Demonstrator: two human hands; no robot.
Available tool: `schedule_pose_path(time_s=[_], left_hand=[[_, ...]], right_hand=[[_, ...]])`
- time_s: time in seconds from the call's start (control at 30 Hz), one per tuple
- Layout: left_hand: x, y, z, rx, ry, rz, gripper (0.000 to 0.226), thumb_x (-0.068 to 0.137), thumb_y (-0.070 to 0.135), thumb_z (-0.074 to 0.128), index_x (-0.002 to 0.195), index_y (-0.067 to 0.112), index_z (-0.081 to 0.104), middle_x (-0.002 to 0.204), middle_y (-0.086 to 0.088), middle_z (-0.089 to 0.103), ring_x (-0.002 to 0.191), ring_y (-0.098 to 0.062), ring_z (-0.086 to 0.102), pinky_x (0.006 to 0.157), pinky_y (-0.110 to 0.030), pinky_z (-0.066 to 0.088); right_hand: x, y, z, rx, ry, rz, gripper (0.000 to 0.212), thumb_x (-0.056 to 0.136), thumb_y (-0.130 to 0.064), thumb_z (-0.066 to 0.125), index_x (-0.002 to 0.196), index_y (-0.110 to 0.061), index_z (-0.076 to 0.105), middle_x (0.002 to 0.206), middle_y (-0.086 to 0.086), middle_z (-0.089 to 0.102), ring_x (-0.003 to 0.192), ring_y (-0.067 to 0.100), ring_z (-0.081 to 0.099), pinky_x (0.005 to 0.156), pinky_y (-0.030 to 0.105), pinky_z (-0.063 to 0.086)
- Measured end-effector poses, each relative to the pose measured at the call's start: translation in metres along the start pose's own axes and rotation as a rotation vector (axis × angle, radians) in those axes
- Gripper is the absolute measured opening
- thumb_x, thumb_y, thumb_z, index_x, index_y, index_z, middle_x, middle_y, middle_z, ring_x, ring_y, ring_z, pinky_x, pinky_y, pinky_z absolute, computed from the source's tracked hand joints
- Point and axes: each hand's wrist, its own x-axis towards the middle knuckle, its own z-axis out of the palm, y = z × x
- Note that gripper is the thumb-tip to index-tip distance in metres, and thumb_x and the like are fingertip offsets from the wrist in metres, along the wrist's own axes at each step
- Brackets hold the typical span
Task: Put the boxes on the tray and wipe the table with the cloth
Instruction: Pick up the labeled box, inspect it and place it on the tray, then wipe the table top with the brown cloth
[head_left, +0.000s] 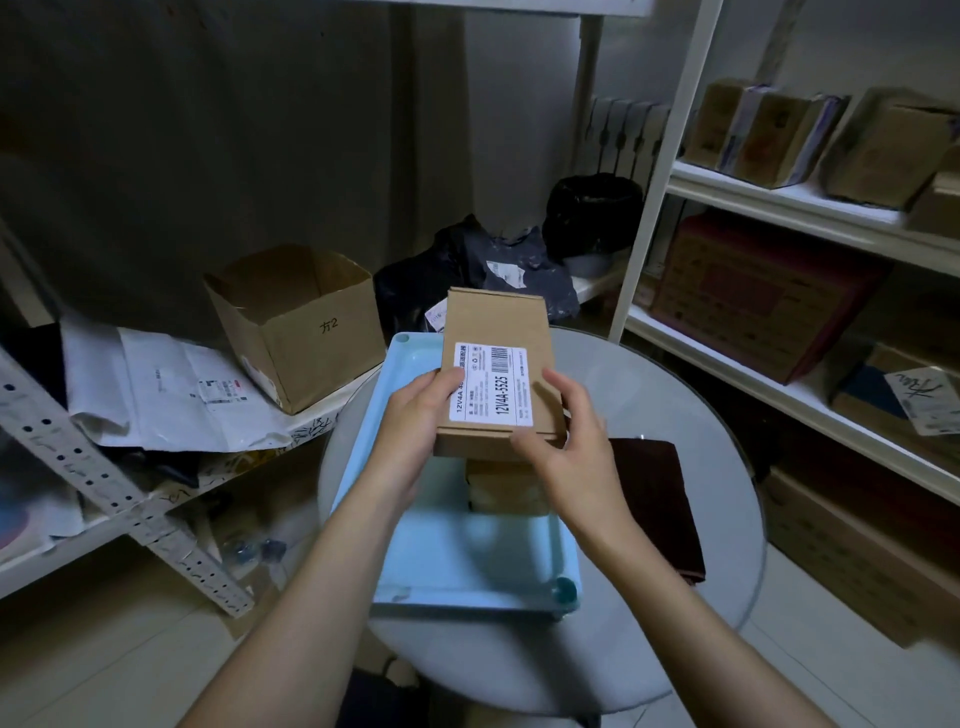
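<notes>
A brown cardboard box (498, 364) with a white label reading "12V4A-5525" is held above the far half of the light blue tray (441, 561), gripped from both sides. The left hand (415, 415) clasps its 9 o'clock edge, thumb lying over the label and fingers curled beneath; the right hand (566, 441) grips the 4 o'clock corner, thumb on the near edge and fingers curled round the right side. Directly under the held box, a second, smaller brown box (506, 491) rests in the tray, mostly hidden by the box and hands. The tray sits on a round glass table (675, 384), reaching from the table's 11 o'clock rim toward 6 o'clock. At 3 o'clock from the tray, just beside it, a dark maroon cloth (660, 499) lies folded on the glass. At 10 o'clock from the table stands an open cardboard carton (301, 322) on a low white shelf, with white mailer bags (171, 384) beside it. At 12 o'clock are dark plastic parcels (498, 270). At 2 to 3 o'clock a white shelving unit (779, 202) holds many cardboard cartons. The floor is pale tile and the room is dim.
</notes>
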Motion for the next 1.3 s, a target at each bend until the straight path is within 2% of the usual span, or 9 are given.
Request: schedule_pose_path(time_s=[0.1, 0.23, 0.43, 0.57, 0.7, 0.83, 0.93, 1.07, 1.3], left_hand=[[0.032, -0.007, 0.005, 0.187, 0.005, -0.02, 0.025, 0.09, 0.037, 0.06, 0.091, 0.019, 0.077, 0.088, 0.006, 0.079, 0.086, -0.016, 0.07, 0.077, -0.032, 0.048], [0.052, -0.024, 0.005, 0.292, 0.038, -0.026, 0.027, 0.088, 0.043, 0.058, 0.093, 0.024, 0.077, 0.09, 0.01, 0.078, 0.094, -0.017, 0.07, 0.081, -0.036, 0.05], [0.057, -0.04, 0.002, 0.278, 0.086, -0.022, 0.032, 0.084, 0.049, 0.06, 0.097, 0.023, 0.074, 0.096, 0.008, 0.076, 0.096, -0.017, 0.069, 0.081, -0.035, 0.05], [0.052, -0.029, 0.007, 0.463, 0.326, 0.23, 0.032, 0.093, 0.038, 0.056, 0.117, 0.021, 0.066, 0.114, 0.008, 0.064, 0.111, -0.018, 0.059, 0.099, -0.038, 0.047], [0.005, -0.028, 0.014, 0.495, 0.37, 0.494, 0.021, 0.098, 0.025, 0.052, 0.119, 0.024, 0.056, 0.114, 0.006, 0.055, 0.108, -0.017, 0.05, 0.09, -0.033, 0.044], [-0.051, -0.061, 0.013, 0.537, 0.166, 0.628, 0.004, 0.093, 0.029, 0.05, 0.091, 0.029, 0.054, 0.078, 0.006, 0.058, 0.069, -0.016, 0.052, 0.062, -0.021, 0.041], [-0.065, -0.087, 0.019, 0.682, -0.072, 0.57, 0.014, 0.089, 0.039, 0.045, 0.087, 0.026, 0.052, 0.066, 0.002, 0.053, 0.055, -0.017, 0.046, 0.059, -0.035, 0.045], [-0.066, -0.097, 0.041, 0.948, -0.264, 0.406, 0.01, 0.088, 0.039, 0.048, 0.09, 0.029, 0.052, 0.062, 0.008, 0.056, 0.066, -0.022, 0.051, 0.066, -0.038, 0.05], [-0.055, -0.11, 0.054, 1.086, -0.296, 0.251, 0.017, 0.089, 0.038, 0.046, 0.081, 0.024, 0.049, 0.072, 0.002, 0.062, 0.079, -0.03, 0.056, 0.066, -0.036, 0.046]], right_hand=[[0.025, 0.01, 0.003, -0.061, 0.011, -0.007, 0.066, 0.08, -0.007, 0.068, 0.138, -0.028, 0.042, 0.115, -0.028, 0.04, 0.133, 0.016, 0.034, 0.107, 0.028, 0.032], [0.043, 0.031, 0.01, -0.182, -0.024, -0.016, 0.06, 0.083, -0.01, 0.067, 0.138, -0.02, 0.046, 0.143, -0.001, 0.043, 0.138, 0.02, 0.029, 0.103, 0.021, 0.023], [0.034, 0.044, 0.014, -0.24, -0.017, -0.04, 0.057, 0.089, -0.02, 0.064, 0.142, -0.023, 0.044, 0.152, 0.0, 0.036, 0.141, 0.017, 0.023, 0.104, 0.017, 0.017], [0.032, 0.046, 0.003, -0.215, -0.037, -0.053, 0.057, 0.092, -0.027, 0.063, 0.145, -0.024, 0.042, 0.149, -0.002, 0.039, 0.138, 0.015, 0.031, 0.112, 0.028, 0.026], [0.021, 0.059, -0.03, -0.237, 0.046, -0.002, 0.051, 0.093, -0.024, 0.06, 0.143, -0.024, 0.045, 0.136, -0.006, 0.049, 0.122, 0.011, 0.047, 0.104, 0.033, 0.039], [0.004, 0.098, -0.066, -0.589, 0.081, 0.061, 0.049, 0.09, -0.023, 0.059, 0.138, -0.017, 0.05, 0.139, 0.006, 0.053, 0.132, 0.027, 0.043, 0.108, 0.042, 0.032], [-0.012, 0.126, -0.074, -0.885, -0.096, 0.143, 0.059, 0.096, -0.041, 0.044, 0.151, -0.022, 0.034, 0.16, 0.001, 0.029, 0.147, 0.022, 0.02, 0.117, 0.042, 0.017], [-0.03, 0.15, -0.069, -1.055, -0.179, 0.08, 0.069, 0.092, -0.049, 0.025, 0.155, -0.022, 0.026, 0.164, 0.003, 0.019, 0.151, 0.024, 0.013, 0.12, 0.043, 0.007], [-0.051, 0.152, -0.067, -1.05, -0.236, -0.012, 0.072, 0.087, -0.043, 0.01, 0.153, -0.023, 0.031, 0.162, -0.003, 0.027, 0.15, 0.022, 0.019, 0.12, 0.037, 0.01]])
